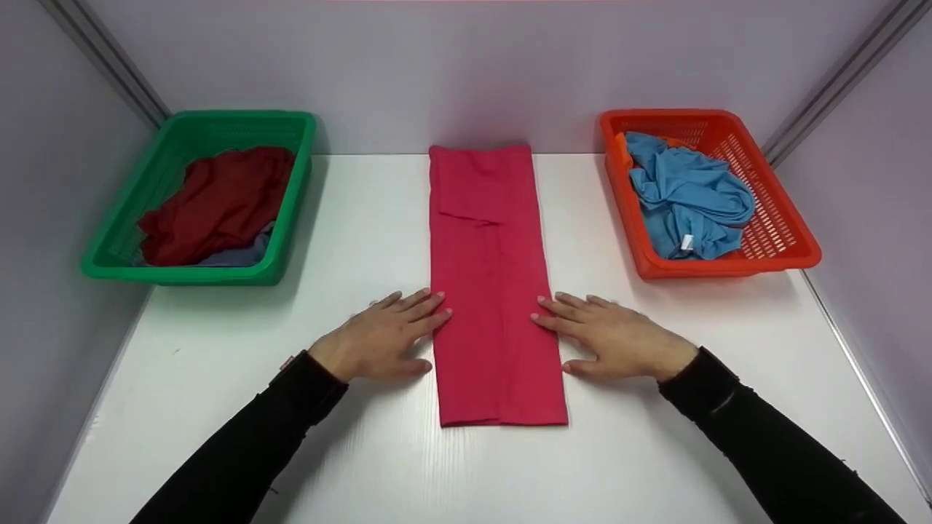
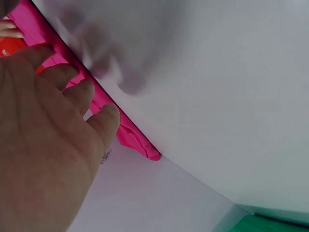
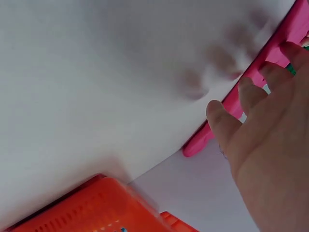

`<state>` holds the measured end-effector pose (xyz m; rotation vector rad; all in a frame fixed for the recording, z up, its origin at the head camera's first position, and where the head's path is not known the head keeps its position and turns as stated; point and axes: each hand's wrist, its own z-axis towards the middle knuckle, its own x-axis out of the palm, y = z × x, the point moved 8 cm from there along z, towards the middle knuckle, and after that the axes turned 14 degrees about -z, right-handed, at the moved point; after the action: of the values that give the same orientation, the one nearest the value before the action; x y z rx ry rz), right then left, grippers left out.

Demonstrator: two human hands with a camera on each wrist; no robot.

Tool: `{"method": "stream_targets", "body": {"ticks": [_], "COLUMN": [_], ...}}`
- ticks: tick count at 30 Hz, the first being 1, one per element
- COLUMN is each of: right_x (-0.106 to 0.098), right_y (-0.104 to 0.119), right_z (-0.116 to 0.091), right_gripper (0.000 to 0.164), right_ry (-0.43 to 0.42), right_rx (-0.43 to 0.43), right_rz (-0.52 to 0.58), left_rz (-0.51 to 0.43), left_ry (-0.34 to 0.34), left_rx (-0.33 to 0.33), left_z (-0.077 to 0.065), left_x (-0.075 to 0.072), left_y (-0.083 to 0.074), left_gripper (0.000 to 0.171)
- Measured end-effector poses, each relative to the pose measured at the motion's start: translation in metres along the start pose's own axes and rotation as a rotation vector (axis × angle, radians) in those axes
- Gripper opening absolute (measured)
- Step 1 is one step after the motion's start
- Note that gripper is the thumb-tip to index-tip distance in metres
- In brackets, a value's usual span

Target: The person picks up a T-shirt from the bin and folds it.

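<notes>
A pink-red garment [image 1: 473,291], folded into a long narrow strip, lies flat on the white table with its far end by the back wall. A smaller folded flap [image 1: 472,185] shows on its upper part. On its left edge rest the fingertips of my left hand [image 1: 389,335], fingers straight and spread. My right hand [image 1: 615,338] touches the opposite edge in the same way, palm down. Both wrist views show the cloth's edge, a pink strip [image 2: 130,137] by the left fingers and another pink strip [image 3: 198,140] by the right ones.
At the back left stands a green basket [image 1: 175,274] holding a dark red cloth [image 1: 226,204] and a greyish-blue one [image 1: 244,252]. An orange-red basket [image 1: 728,267] at the back right contains blue cloth [image 1: 688,189] with a white tag. Pale walls enclose the table [image 1: 349,466] at the back and sides.
</notes>
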<state>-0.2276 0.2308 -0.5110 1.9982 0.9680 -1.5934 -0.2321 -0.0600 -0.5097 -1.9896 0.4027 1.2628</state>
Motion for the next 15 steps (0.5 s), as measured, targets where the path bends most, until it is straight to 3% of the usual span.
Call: {"method": "stream_targets", "body": {"ticks": [3,8,13,15], "right_x": [0.004,0.004,-0.002,-0.006], "right_y": [-0.001,0.011,0.035,0.045], "right_z": [-0.001,0.003,0.005,0.005], "right_gripper": [0.091,0.095,0.091,0.086], "right_ry": [0.025,-0.005,-0.106,-0.16], "right_rx": [0.019,0.013,-0.064,-0.114], "right_rz": [0.005,-0.019,-0.113,-0.17], "left_rz": [0.017,0.04,0.101,0.128], "left_ry": [0.0,-0.003,-0.025,-0.034], "left_rx": [0.001,0.0,0.026,0.039], "left_z": [0.0,0.003,0.007,0.008], "left_x": [0.003,0.009,0.016,0.017], "left_y": [-0.005,-0.018,-0.037,-0.044], "left_gripper": [0.091,0.098,0.098,0.09]}}
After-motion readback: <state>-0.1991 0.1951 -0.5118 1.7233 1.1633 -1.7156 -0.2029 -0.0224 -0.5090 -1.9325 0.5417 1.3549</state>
